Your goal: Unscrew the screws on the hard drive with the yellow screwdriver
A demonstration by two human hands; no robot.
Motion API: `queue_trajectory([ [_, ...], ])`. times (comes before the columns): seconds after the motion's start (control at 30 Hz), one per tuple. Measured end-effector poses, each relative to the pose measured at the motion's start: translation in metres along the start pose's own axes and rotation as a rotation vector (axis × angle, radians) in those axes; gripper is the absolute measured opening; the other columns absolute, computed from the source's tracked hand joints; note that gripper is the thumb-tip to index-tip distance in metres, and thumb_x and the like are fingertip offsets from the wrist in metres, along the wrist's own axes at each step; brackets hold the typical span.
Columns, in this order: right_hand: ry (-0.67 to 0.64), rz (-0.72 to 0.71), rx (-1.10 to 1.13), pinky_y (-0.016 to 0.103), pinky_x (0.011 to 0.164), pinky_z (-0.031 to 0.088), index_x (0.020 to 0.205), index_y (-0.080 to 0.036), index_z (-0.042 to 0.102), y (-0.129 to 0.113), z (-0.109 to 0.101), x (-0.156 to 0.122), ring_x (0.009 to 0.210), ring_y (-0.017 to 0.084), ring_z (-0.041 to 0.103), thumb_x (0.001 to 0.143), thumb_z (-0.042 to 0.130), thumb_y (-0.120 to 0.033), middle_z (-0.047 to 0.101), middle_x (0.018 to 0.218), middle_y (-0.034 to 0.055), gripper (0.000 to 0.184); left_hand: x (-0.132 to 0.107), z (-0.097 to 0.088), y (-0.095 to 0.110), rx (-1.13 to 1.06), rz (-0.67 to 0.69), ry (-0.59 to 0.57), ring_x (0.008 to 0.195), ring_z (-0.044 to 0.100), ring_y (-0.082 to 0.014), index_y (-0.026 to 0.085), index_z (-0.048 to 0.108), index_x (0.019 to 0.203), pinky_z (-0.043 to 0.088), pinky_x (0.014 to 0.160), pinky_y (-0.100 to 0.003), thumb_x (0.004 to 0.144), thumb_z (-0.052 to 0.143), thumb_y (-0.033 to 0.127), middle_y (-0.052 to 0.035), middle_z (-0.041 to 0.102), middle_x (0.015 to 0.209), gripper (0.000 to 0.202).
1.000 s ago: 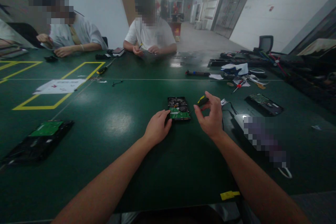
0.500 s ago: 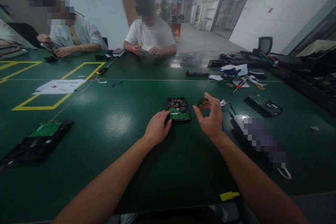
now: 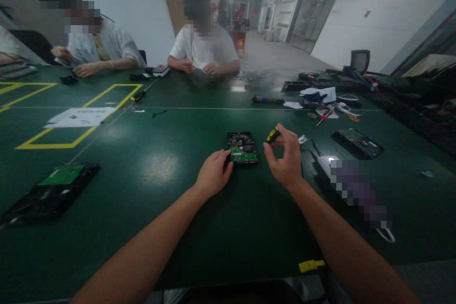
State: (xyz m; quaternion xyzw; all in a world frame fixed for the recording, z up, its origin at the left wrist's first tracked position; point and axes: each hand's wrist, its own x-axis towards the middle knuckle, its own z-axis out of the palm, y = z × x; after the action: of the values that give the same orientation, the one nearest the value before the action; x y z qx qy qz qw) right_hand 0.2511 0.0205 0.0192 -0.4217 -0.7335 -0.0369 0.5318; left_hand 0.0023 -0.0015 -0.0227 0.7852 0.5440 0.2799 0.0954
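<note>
A hard drive (image 3: 242,145) with a green circuit board along its near side lies flat on the green table in front of me. My left hand (image 3: 214,171) grips its left edge near the front corner, fingers closed against the side. To the right of the drive, my right hand (image 3: 285,154) is raised and pinches the yellow and black handle of a screwdriver (image 3: 272,136). The handle is tilted, its upper end leaning right. The screwdriver's shaft and tip are too faint to make out. A gap separates this hand from the drive.
Another hard drive (image 3: 358,142) lies to the right, beyond a blurred-out pale elongated item (image 3: 324,164). At left rests a black device with a green board (image 3: 62,175). A red-handled screwdriver (image 3: 325,115) lies among papers. Two co-workers sit across the table; yellow tape (image 3: 311,265) marks the near edge.
The screwdriver handle has turned slightly in my right hand, and that hand has shifted a little to the right. My left hand and the hard drive have stayed put.
</note>
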Motion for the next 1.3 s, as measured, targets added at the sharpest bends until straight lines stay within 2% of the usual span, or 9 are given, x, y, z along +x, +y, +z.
queue_trajectory([
  [0.1, -0.01, 0.009, 0.026, 0.048, 0.09, 0.063, 0.156, -0.034, 0.031, -0.0009, 0.0012, -0.0005, 0.104, 0.024, 0.065, 0.093, 0.062, -0.017, 0.053, 0.136, 0.0107, 0.072, 0.0004, -0.0001, -0.0001, 0.004, 0.006, -0.001, 0.131, 0.058, -0.0287, 0.014, 0.056, 0.139, 0.047, 0.113, -0.046, 0.099, 0.052, 0.033, -0.0158, 0.064, 0.138, 0.044],
  [0.3, 0.051, -0.007, 0.017, 0.045, 0.076, 0.066, 0.153, -0.034, 0.037, 0.0002, 0.0016, 0.0006, 0.105, 0.027, 0.063, 0.089, 0.07, -0.021, 0.052, 0.131, 0.011, 0.074, 0.0005, -0.0005, -0.0002, 0.004, 0.012, 0.003, 0.131, 0.059, -0.0292, 0.014, 0.056, 0.139, 0.047, 0.113, -0.046, 0.099, 0.052, 0.033, -0.0163, 0.064, 0.137, 0.044],
  [0.5, 0.002, -0.005, 0.056, 0.045, 0.083, 0.066, 0.155, -0.035, 0.032, -0.0013, 0.0013, 0.0007, 0.107, 0.025, 0.064, 0.092, 0.062, -0.015, 0.047, 0.139, 0.0114, 0.073, 0.0004, -0.0007, -0.0004, -0.006, 0.003, 0.0, 0.131, 0.059, -0.0288, 0.015, 0.055, 0.14, 0.047, 0.113, -0.047, 0.099, 0.052, 0.033, -0.0151, 0.064, 0.138, 0.045],
  [0.73, 0.04, 0.002, 0.045, 0.043, 0.076, 0.066, 0.152, -0.034, 0.037, -0.0006, 0.0002, 0.0007, 0.1, 0.023, 0.064, 0.089, 0.069, -0.018, 0.046, 0.136, 0.0114, 0.072, -0.0001, -0.0001, -0.0008, -0.005, 0.003, -0.003, 0.132, 0.058, -0.0292, 0.014, 0.056, 0.14, 0.047, 0.113, -0.046, 0.099, 0.052, 0.033, -0.0155, 0.064, 0.138, 0.045],
  [0.9, -0.01, 0.009, 0.09, 0.046, 0.085, 0.066, 0.155, -0.034, 0.033, -0.0035, 0.0001, 0.0006, 0.107, 0.024, 0.064, 0.092, 0.062, -0.014, 0.043, 0.143, 0.0122, 0.072, -0.0002, 0.0001, -0.0016, 0.002, -0.009, -0.005, 0.131, 0.058, -0.0292, 0.015, 0.055, 0.14, 0.048, 0.112, -0.047, 0.099, 0.052, 0.034, -0.0154, 0.064, 0.139, 0.046],
  [1.13, 0.034, 0.024, 0.057, 0.043, 0.077, 0.067, 0.153, -0.036, 0.036, -0.0019, 0.0012, 0.0004, 0.099, 0.022, 0.063, 0.089, 0.069, -0.017, 0.046, 0.135, 0.0104, 0.074, -0.0001, -0.0003, -0.0009, -0.004, -0.001, -0.006, 0.132, 0.058, -0.0287, 0.015, 0.055, 0.14, 0.047, 0.113, -0.047, 0.1, 0.051, 0.034, -0.0154, 0.064, 0.139, 0.045],
  [1.3, 0.004, -0.006, 0.037, 0.044, 0.08, 0.065, 0.154, -0.036, 0.035, -0.0062, -0.001, 0.0023, 0.104, 0.024, 0.062, 0.09, 0.063, -0.013, 0.047, 0.135, 0.0106, 0.073, -0.0004, 0.0014, -0.0026, 0.0, 0.003, -0.002, 0.132, 0.058, -0.0281, 0.015, 0.055, 0.141, 0.047, 0.113, -0.046, 0.099, 0.051, 0.034, -0.0152, 0.064, 0.138, 0.046],
])
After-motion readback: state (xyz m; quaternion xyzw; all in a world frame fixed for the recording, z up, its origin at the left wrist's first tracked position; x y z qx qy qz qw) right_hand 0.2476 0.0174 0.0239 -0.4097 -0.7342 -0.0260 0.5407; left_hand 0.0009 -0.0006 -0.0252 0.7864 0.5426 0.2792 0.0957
